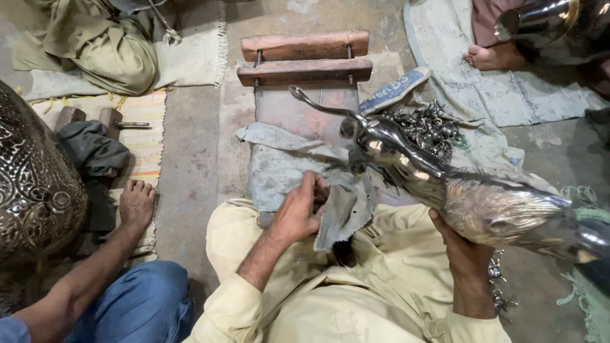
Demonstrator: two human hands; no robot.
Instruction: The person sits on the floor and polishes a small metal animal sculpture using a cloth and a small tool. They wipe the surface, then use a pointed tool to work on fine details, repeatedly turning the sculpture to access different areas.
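Note:
My left hand [298, 213] grips a grey rag [346, 203] over my lap, just left of the figure's head. In front of me I hold up a shiny metal animal figure [445, 184] with a long curved horn. My right hand [460, 251] holds this figure from below, at its body. I wear pale yellow clothes and sit on the floor.
A wooden clamp block [305, 57] stands ahead on the floor. A pile of small metal parts [429, 127] lies behind the figure. At left, another person's hand [135, 206] rests on the floor beside a large engraved metal vessel [35, 190]. A bare foot [486, 57] shows at top right.

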